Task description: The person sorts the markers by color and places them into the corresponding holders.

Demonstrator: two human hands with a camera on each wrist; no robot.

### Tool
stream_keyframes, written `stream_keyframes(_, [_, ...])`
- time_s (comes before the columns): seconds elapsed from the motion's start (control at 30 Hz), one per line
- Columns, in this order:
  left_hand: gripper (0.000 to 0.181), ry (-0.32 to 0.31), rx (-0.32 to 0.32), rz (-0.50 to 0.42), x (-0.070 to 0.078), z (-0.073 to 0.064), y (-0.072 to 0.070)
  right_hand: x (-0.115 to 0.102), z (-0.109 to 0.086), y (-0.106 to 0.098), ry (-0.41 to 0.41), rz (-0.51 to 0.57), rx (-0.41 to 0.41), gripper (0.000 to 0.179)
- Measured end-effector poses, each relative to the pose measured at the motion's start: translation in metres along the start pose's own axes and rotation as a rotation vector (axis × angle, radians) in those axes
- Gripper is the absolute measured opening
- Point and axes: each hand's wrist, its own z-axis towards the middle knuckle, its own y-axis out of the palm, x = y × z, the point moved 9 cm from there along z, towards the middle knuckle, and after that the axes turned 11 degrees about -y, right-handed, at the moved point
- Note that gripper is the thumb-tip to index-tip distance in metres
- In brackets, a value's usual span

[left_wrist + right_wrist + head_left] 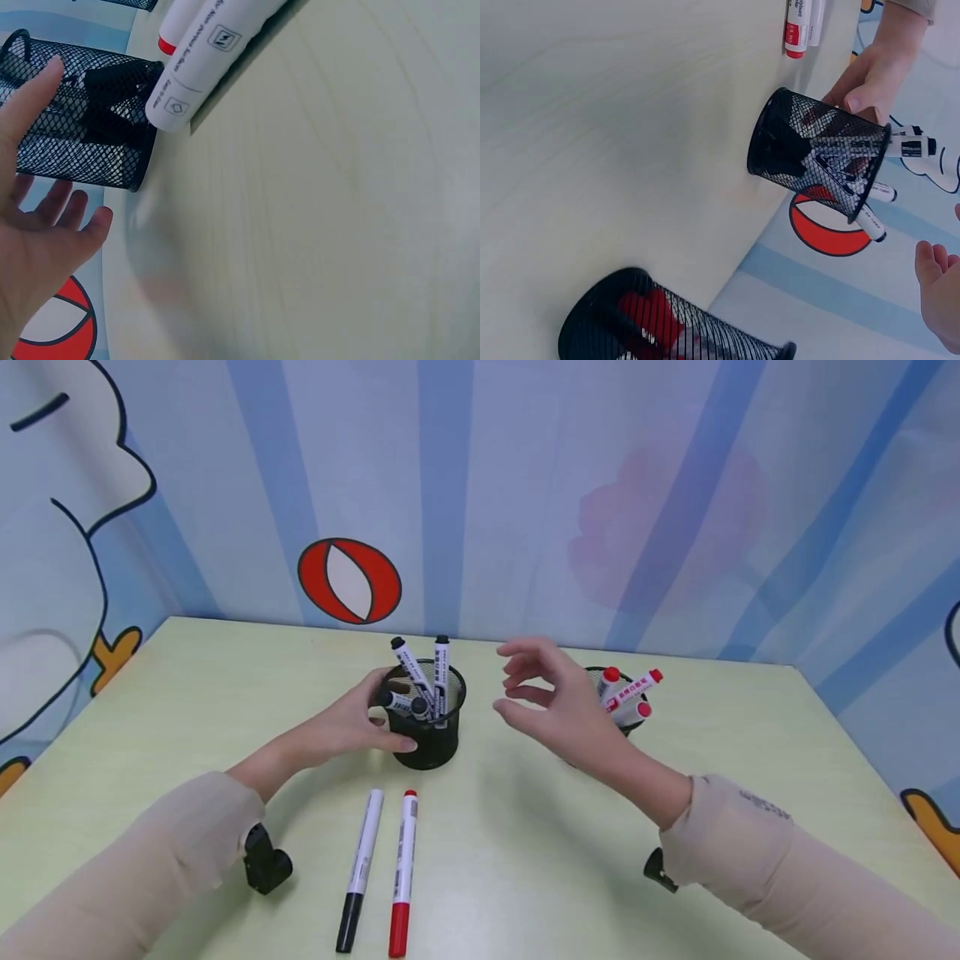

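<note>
My left hand (341, 722) grips the side of a black mesh pen cup (426, 747), thumb at the front and fingers round the back. Several black-ended white markers (441, 681) stand and lean in that cup. Bent fingers and a thumb held apart show on my right hand (562, 706), raised between the two cups with nothing in it. Behind it, partly hidden, is a second mesh cup (712, 330) with several red-ended markers (633, 691). On the table lie a black-capped marker (363, 852) and a red-capped marker (403, 860), side by side.
The pale wooden table (225, 693) ends at a blue striped backdrop (510, 510) with cartoon prints. Black wrist cameras (266, 860) hang under both sleeves. The two loose markers lie in front of the left cup, near my side.
</note>
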Motion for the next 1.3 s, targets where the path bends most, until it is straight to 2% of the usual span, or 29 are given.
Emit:
stream_keyframes(0.1, [0.091, -0.021, 0.013, 0.013, -0.001, -0.005, -0.005, -0.007, -0.007, -0.012, -0.005, -0.004, -0.003, 0.049])
stream_keyframes(0.3, [0.083, -0.122, 0.036, 0.070, -0.010, -0.021, -0.012, -0.019, -0.023, -0.045, -0.043, -0.010, 0.033, 0.048])
stream_keyframes(0.53, [0.068, -0.176, 0.047, 0.161, -0.013, -0.043, -0.017, -0.025, -0.032, -0.091, -0.101, 0.065, 0.177, 0.052])
stream_keyframes(0.6, [0.065, -0.201, 0.048, 0.192, -0.013, -0.048, -0.017, -0.022, -0.035, -0.103, -0.096, 0.051, 0.214, 0.052])
stream_keyframes(0.77, [0.058, -0.221, 0.057, 0.248, -0.006, -0.061, -0.013, -0.006, -0.045, -0.132, -0.066, 0.005, 0.301, 0.047])
stream_keyframes(0.93, [0.052, -0.228, 0.066, 0.259, 0.000, -0.070, -0.007, 0.017, -0.058, -0.155, -0.047, 0.090, 0.428, 0.045])
stream_keyframes(1.07, [0.051, -0.238, 0.073, 0.235, 0.004, -0.075, 0.001, 0.038, -0.068, -0.166, 0.010, 0.142, 0.511, 0.042])
stream_keyframes(1.17, [0.054, -0.234, 0.079, 0.215, 0.007, -0.077, 0.007, 0.055, -0.076, -0.167, 0.068, 0.213, 0.526, 0.041])
stream_keyframes(1.3, [0.059, -0.245, 0.077, 0.178, 0.012, -0.079, 0.016, 0.073, -0.084, -0.163, 0.146, 0.260, 0.495, 0.042])
